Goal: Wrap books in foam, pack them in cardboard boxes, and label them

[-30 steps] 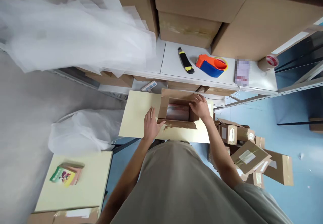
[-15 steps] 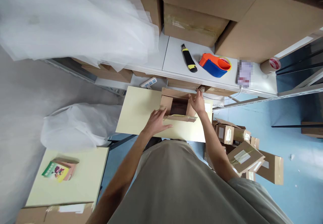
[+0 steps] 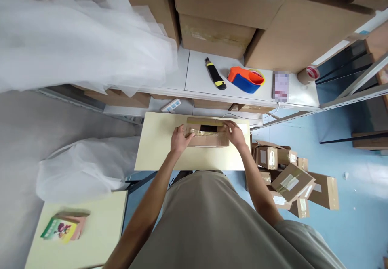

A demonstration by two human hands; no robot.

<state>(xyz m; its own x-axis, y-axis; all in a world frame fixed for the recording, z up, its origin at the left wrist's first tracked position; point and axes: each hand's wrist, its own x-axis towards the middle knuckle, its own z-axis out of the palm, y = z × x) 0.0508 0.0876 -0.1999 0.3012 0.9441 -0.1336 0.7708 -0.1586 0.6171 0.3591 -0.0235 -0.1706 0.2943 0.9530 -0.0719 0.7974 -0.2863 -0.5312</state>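
Note:
A small cardboard box (image 3: 209, 140) with strips of clear tape lies on the cream tabletop (image 3: 157, 148) in front of my body. Its flaps are partly folded over the top, leaving a narrow dark gap. At the box's left end, my left hand (image 3: 180, 140) grips the corner, thumb over the front flap and fingers around the side. My right hand (image 3: 235, 135) holds the right end, its fingers bent over the upper edge. What lies inside the box cannot be made out.
On the shelf behind lie a utility knife (image 3: 216, 74), an orange and blue tape dispenser (image 3: 246, 80), a phone (image 3: 281, 86) on a cable and a tape roll (image 3: 308, 75). White foam sheets (image 3: 85, 38) overhang at left. Cartons (image 3: 292, 182) are piled at right; booklets (image 3: 60, 226) lie lower left.
The box's flaps have come inward and its wide opening has shrunk to a narrow gap. My left hand has moved from the front flap to the left end. The view has shifted slightly.

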